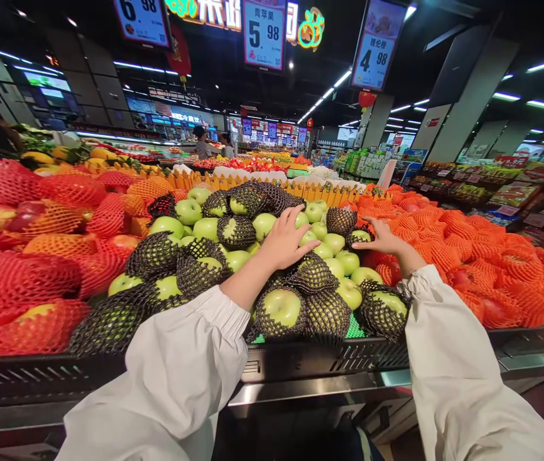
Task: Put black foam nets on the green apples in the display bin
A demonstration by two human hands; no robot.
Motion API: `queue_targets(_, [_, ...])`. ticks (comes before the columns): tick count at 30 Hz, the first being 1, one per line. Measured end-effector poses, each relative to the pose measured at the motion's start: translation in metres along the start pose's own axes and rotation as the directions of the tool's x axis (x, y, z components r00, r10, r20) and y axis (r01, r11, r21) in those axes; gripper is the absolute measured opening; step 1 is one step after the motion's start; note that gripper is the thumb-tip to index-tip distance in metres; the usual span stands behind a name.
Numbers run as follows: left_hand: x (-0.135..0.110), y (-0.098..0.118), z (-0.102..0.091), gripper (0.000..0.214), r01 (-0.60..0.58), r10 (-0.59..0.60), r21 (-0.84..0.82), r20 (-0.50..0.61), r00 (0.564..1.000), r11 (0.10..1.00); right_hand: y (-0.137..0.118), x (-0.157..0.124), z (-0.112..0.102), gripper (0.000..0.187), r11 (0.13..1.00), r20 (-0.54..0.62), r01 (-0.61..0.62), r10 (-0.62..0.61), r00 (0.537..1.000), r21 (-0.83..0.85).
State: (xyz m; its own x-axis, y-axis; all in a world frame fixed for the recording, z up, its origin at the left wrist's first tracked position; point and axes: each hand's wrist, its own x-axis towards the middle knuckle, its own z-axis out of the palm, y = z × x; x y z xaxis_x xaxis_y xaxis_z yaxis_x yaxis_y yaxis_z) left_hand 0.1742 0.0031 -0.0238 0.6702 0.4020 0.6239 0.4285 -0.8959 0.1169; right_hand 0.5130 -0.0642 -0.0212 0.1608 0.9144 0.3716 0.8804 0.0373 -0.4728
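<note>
Green apples (pixel 282 308) lie heaped in the middle of a fruit display, several of them wrapped in black foam nets (pixel 328 312). Over the middle of the heap is my left hand (pixel 285 240), its fingers stretched forward and the thumb apart; whether its fingertips touch an apple I cannot tell. My right hand (pixel 384 238) is at the heap's right side, thumb and fingers spread beside a netted green apple (pixel 359 236). Nothing is held in either hand.
Apples in red and orange nets (pixel 31 277) fill the left side, and orange-netted fruit (pixel 507 256) the right. A black slatted edge (pixel 300 358) runs along the front. Behind stands a low yellow picket fence (pixel 324 193). Price signs (pixel 264 33) hang overhead.
</note>
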Motion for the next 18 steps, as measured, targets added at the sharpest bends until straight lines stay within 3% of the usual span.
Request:
queue_targets(2, [0.000,0.000,0.000,0.050,0.003,-0.003,0.000,0.015,1.000,1.000,-0.015,-0.008,-0.010,0.087,0.998,-0.094,0.052,-0.054,0.994,-0.017])
queue_targets(4, [0.001,0.000,0.000,0.051,0.007,-0.007,-0.006,0.021,1.000,1.000,-0.033,-0.015,-0.019,0.068,0.996,-0.090,0.085,-0.087,0.992,-0.021])
queue_targets(7, [0.001,0.000,0.002,0.049,0.012,-0.012,-0.022,0.011,1.000,1.000,-0.054,-0.024,-0.025,0.057,0.995,0.183,0.017,0.002,0.983,-0.100])
queue_targets(8, [0.001,0.000,0.002,0.049,0.011,-0.011,-0.024,0.008,1.000,1.000,-0.057,-0.026,-0.025,0.057,0.991,0.316,-0.023,0.064,0.947,-0.133])
queue_targets(10, [0.001,0.000,0.003,0.050,0.009,-0.009,-0.022,0.004,1.000,1.000,-0.058,-0.027,-0.020,0.059,0.975,0.544,-0.131,0.208,0.813,-0.178])
queue_targets(12, [0.001,0.000,0.003,0.051,0.007,-0.007,-0.015,0.004,1.000,1.000,-0.054,-0.027,-0.012,0.063,0.945,0.657,-0.234,0.326,0.680,-0.227])
queue_targets(13, [0.001,0.000,0.002,0.051,0.007,-0.006,-0.012,0.007,1.000,1.000,-0.051,-0.027,-0.009,0.063,0.932,0.680,-0.261,0.363,0.637,-0.253])
queue_targets(18, [0.001,0.000,0.002,0.051,0.012,-0.012,-0.021,0.011,1.000,1.000,-0.048,-0.025,0.005,0.055,0.903,0.723,-0.286,0.427,0.542,-0.320])
